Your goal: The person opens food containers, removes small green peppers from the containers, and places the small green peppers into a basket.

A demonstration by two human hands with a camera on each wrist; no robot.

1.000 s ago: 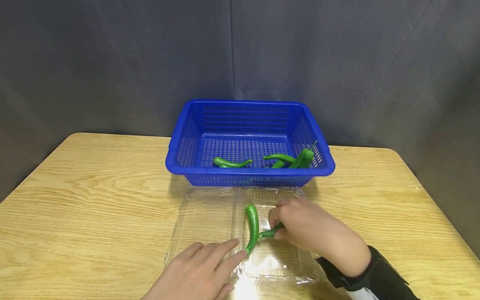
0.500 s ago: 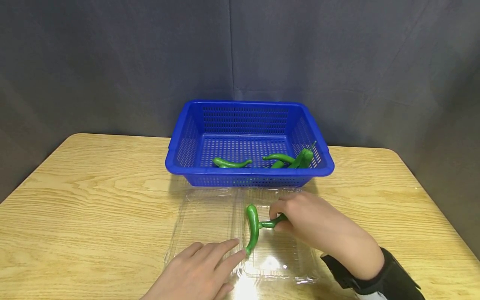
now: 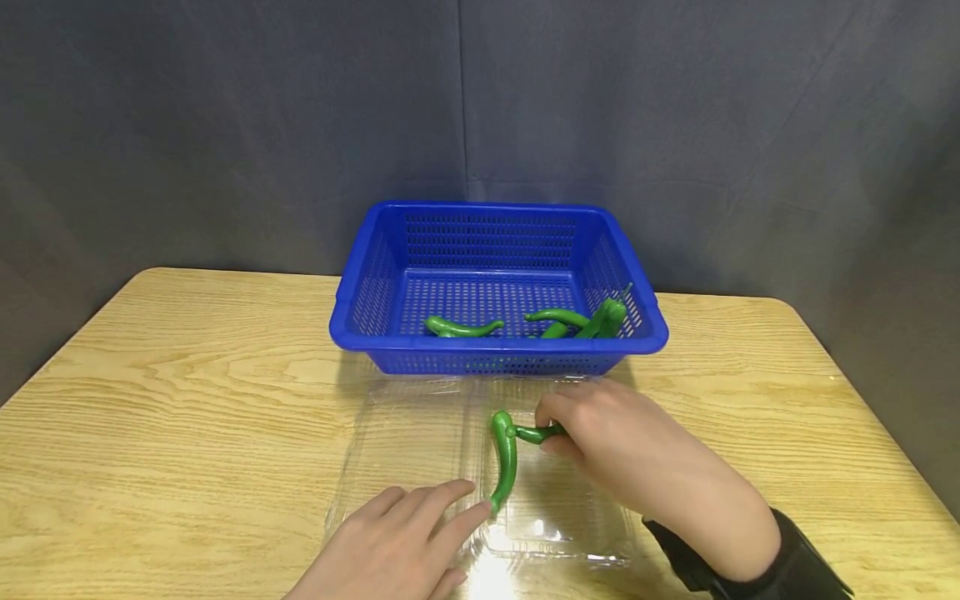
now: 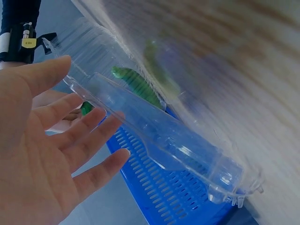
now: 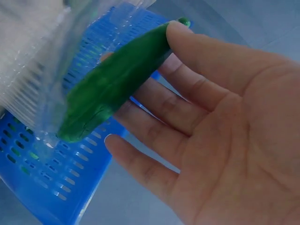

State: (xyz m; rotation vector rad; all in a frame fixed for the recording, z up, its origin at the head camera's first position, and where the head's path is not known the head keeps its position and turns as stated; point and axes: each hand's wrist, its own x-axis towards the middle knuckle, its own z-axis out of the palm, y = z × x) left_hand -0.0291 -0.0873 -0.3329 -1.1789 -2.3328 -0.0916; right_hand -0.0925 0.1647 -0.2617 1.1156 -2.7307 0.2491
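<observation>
On the wooden table (image 3: pixel 187 400) an opened clear plastic clamshell box (image 3: pixel 405 442) lies just in front of a blue basket (image 3: pixel 495 225), near the table's front edge. The right hand (image 3: pixel 622 450) reaches into the right half of the box and holds a green pepper (image 3: pixel 536 433) between the thumb and the curled fingers; the pepper sticks out leftward from the fingertips, its free end touching the upper end of a second green pepper (image 3: pixel 506 458) that lies lengthwise in the box beside the middle fold. In the right wrist view the held pepper (image 5: pixel 112 79) lies across the fingers (image 5: pixel 197 89), its stalk end by the index fingertip.

The left hand (image 3: pixel 397 546) rests flat at the box's front edge, fingers straight and spread, holding nothing; its fingertips lie just beside the lower tip of the lying pepper. The left wrist view shows those fingers (image 4: pixel 70 131) against the clear rim.

More green peppers (image 3: pixel 577 318) lie in the basket, most at its right front corner, one (image 3: pixel 461 327) near the middle of the front wall.
</observation>
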